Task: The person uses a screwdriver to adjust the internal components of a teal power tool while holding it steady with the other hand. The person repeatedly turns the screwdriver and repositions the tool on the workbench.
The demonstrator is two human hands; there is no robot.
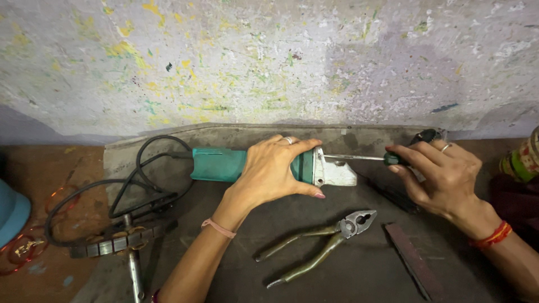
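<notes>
A teal angle grinder with a grey metal head lies on its side on a dark metal sheet, close to the wall. My left hand is wrapped over the grinder's body near the head. My right hand grips the dark green handle of a screwdriver. Its thin shaft runs leftward and its tip meets the grinder's head. A ring shows on each hand.
Worn pliers lie open on the sheet in front of the grinder. A flat rusty bar lies to their right. The grinder's black cord loops at left above a motor armature. A paint-spattered wall stands right behind.
</notes>
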